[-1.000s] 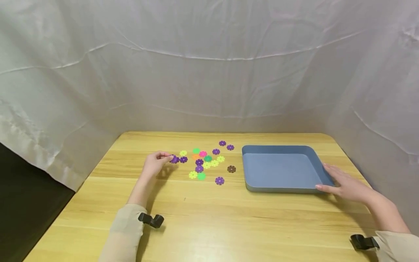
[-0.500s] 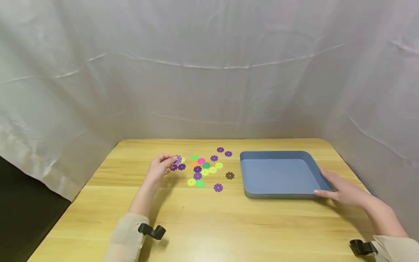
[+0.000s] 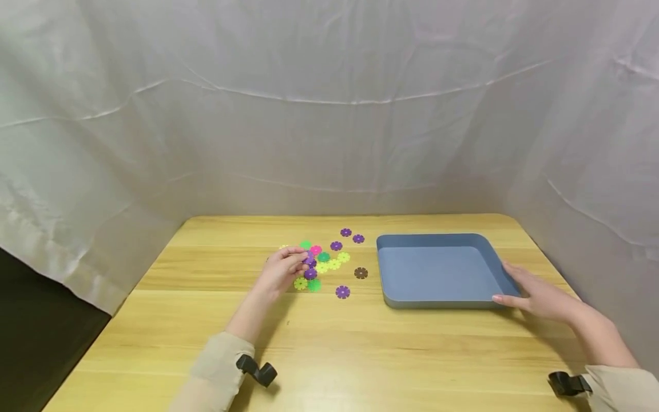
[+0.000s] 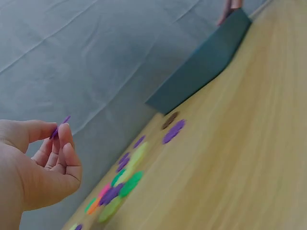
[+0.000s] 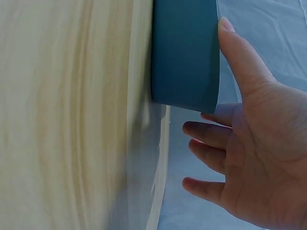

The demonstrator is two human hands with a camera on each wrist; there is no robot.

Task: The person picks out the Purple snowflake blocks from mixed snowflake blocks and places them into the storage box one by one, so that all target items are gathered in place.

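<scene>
Two hands at a wooden desk (image 3: 329,343) with flower discs and a tray.
The left hand (image 3: 280,270) pinches a purple disc (image 4: 60,127) above scattered discs (image 3: 324,264); the right hand (image 3: 535,294), fingers relaxed, touches the blue tray (image 3: 437,300).

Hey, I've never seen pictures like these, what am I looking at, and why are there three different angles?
A person is working at a wooden table, wearing three cameras. The wide picture comes from the head and looks down at both hands. The other two come from the wrists, each close to its own hand. The left hand pinches a thin purple flower disc between thumb and fingertip, above a scatter of small coloured flower discs in purple, green, yellow, pink and brown. To their right stands a blue tray, with nothing visible in it. The right hand rests with straight fingers against the tray's right near corner.
</scene>
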